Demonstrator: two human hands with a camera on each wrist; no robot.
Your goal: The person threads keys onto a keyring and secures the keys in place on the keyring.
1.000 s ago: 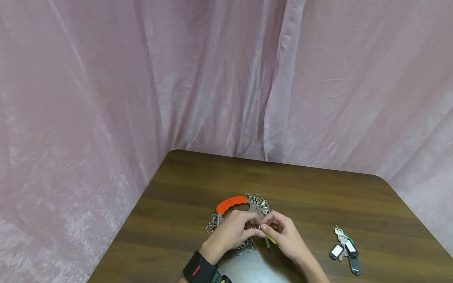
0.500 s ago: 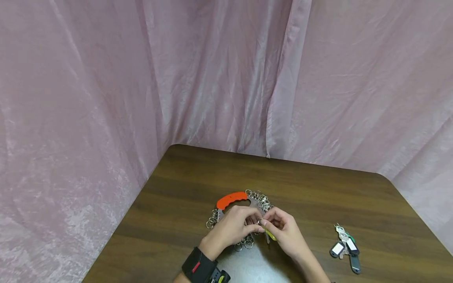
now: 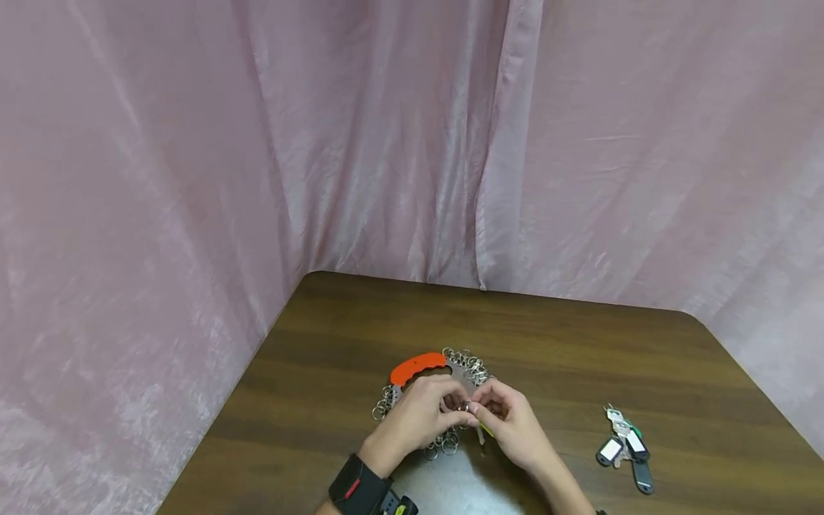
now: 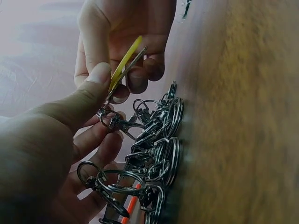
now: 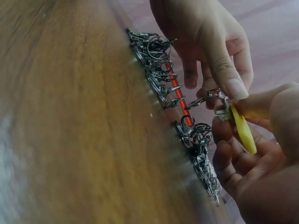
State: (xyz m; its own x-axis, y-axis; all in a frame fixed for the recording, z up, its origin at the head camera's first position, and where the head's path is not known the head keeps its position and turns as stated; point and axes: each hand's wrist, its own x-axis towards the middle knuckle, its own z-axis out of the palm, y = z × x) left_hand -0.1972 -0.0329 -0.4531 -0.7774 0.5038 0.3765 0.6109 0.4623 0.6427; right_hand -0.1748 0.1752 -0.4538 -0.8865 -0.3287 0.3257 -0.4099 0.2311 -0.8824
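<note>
**Two hands meet at a small metal clip and a yellow-tagged key**

A pale pink curtain (image 3: 148, 236) hangs at the far left and runs behind the whole worktop (image 3: 309, 350), a brown wood-grained surface with rounded far corners. At the near edge of the view, a black wristband (image 3: 357, 486) with a small red mark wraps the left wrist.

A metal ring holder with an orange grip (image 3: 417, 367) comes next, just beyond the left hand (image 3: 421, 411), which hides part of it. Bunches of silver rings and clips (image 3: 473, 368) hang along the holder, some left of the hand, some right, some on its near side.

The left hand is bent inward, thumb and forefinger pinching a small metal clip (image 4: 119, 121) near the holder. Just to its right, at the meeting fingertips, are a yellow tag (image 5: 243, 128) and a slim metal key (image 4: 133, 63) side by side. The right hand (image 3: 511, 422) pinches the yellow tag near its ring end between thumb and fingers; the key's tip points down toward the worktop.

Well apart at the right, a bunch of keys (image 3: 619, 423) lies with two black tags bearing white labels, a bit of green and a long dark fob (image 3: 642, 476).
</note>
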